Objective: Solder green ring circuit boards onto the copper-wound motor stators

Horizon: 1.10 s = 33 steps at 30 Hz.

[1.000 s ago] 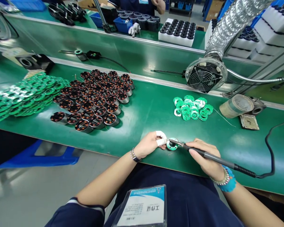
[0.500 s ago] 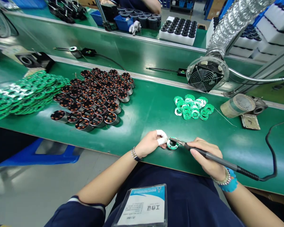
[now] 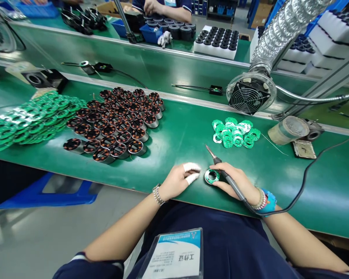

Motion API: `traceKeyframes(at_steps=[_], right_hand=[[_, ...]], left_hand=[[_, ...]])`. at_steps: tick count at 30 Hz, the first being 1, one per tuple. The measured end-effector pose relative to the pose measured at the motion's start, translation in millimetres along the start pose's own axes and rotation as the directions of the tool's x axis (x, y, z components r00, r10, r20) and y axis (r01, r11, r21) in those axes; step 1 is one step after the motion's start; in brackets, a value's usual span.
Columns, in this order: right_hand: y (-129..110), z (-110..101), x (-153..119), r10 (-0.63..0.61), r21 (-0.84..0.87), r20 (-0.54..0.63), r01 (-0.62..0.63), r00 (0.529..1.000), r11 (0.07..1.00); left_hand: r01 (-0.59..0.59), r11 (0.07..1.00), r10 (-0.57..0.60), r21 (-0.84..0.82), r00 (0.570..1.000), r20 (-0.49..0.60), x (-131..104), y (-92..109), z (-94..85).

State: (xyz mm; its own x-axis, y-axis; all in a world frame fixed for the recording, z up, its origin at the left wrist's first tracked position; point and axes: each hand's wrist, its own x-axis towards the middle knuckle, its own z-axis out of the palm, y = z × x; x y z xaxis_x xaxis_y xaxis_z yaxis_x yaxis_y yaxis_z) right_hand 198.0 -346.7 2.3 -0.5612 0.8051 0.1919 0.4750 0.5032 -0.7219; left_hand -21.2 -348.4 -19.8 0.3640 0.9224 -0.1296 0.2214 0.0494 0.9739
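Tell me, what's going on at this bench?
The person's right hand holds a slim dark soldering iron with a metal tip, while that hand's thumb and a finger are at the edge of a small green-and-white ring-shaped piece on the green tabletop. The iron's tip points away, off the piece. The left hand, with white finger coverings, is beside the piece but apart from it. Beyond lies a pile of green and white ring-shaped boards.
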Motion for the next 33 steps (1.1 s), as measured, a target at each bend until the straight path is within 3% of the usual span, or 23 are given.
traceKeyframes(at_steps=[2,4,7,9,11,16,24,29,33], right_hand=[[-2.1,5.6,-7.7,0.043,-0.019,-0.068,-0.044,0.997,0.999],[-4.5,11.2,-14.0,0.063,-0.044,-0.125,-0.070,0.990,0.997],[-8.4,15.7,-17.5,0.063,-0.073,-0.168,-0.076,0.984,0.994],[-10.9,15.6,-15.7,0.042,-0.072,-0.192,-0.056,0.980,0.996],[-12.9,14.5,-11.3,0.006,-0.054,-0.226,-0.019,0.974,0.998],[-15.6,16.5,2.6,-0.077,-0.007,-0.249,0.077,0.965,0.997],[-16.9,23.6,5.9,-0.071,-0.019,-0.260,0.068,0.963,0.997],[-21.5,7.3,-2.8,-0.041,-0.027,-0.328,0.034,0.944,0.999],[-26.9,-11.4,-15.5,-0.015,-0.003,-0.316,0.015,0.949,1.000]], left_hand=[[-0.128,0.985,0.122,0.116,0.991,0.056,-6.1,0.0,-0.4],[-0.154,0.984,0.146,0.090,0.986,0.085,-7.7,1.7,3.8],[0.037,0.991,-0.026,-0.129,0.996,0.081,-2.0,6.3,14.5],[0.191,0.945,-0.162,-0.264,0.979,0.128,3.5,9.6,20.2],[0.264,0.906,-0.222,-0.332,0.962,0.159,7.4,12.3,22.8],[0.275,0.875,-0.225,-0.399,0.960,0.167,7.9,14.3,21.8],[0.323,0.833,-0.292,-0.449,0.946,0.139,0.9,10.6,23.0],[0.379,0.804,-0.314,-0.458,0.925,0.213,3.9,7.6,19.3],[0.393,0.791,-0.326,-0.469,0.919,0.221,5.6,6.0,17.5]])
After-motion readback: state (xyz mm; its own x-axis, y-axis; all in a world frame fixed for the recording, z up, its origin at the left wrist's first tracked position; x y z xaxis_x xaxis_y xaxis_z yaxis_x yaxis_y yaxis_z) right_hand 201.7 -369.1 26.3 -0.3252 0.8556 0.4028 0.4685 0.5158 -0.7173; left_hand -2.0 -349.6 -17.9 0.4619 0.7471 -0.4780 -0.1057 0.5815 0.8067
